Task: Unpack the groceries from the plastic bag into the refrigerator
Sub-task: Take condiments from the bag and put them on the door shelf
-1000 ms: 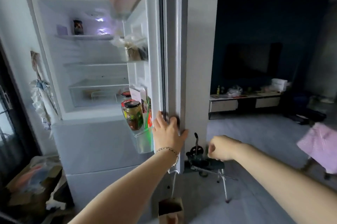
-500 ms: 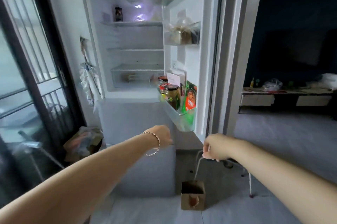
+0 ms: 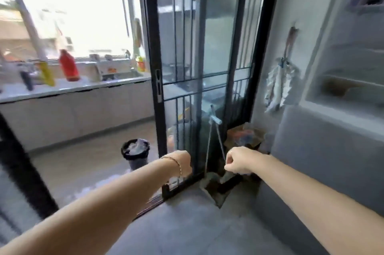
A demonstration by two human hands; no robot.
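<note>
My right hand point(image 3: 236, 161) grips the thin handle of a small brownish bag point(image 3: 216, 189), which hangs just below it, close to the floor. What is inside the bag is hidden. My left hand point(image 3: 182, 161), with a bracelet at the wrist, droops beside it in front of the glass door. Its fingers point down and nothing shows in it. The refrigerator point(image 3: 324, 150) stands at the right edge. Its open upper compartment point(image 3: 353, 80) shows pale shelves, and its door is out of view.
A black-framed sliding glass door point(image 3: 153, 67) stands straight ahead. Beyond it are a dark bin point(image 3: 136, 152) and a kitchen counter point(image 3: 72, 88) with a red bottle point(image 3: 68, 65). A box of clutter point(image 3: 245, 136) sits by the fridge, and cloths point(image 3: 278, 86) hang on the wall.
The view has swung left, from the open fridge to the glass door. My left hand let go of the fridge door and dropped. My right hand still carries the bag.
</note>
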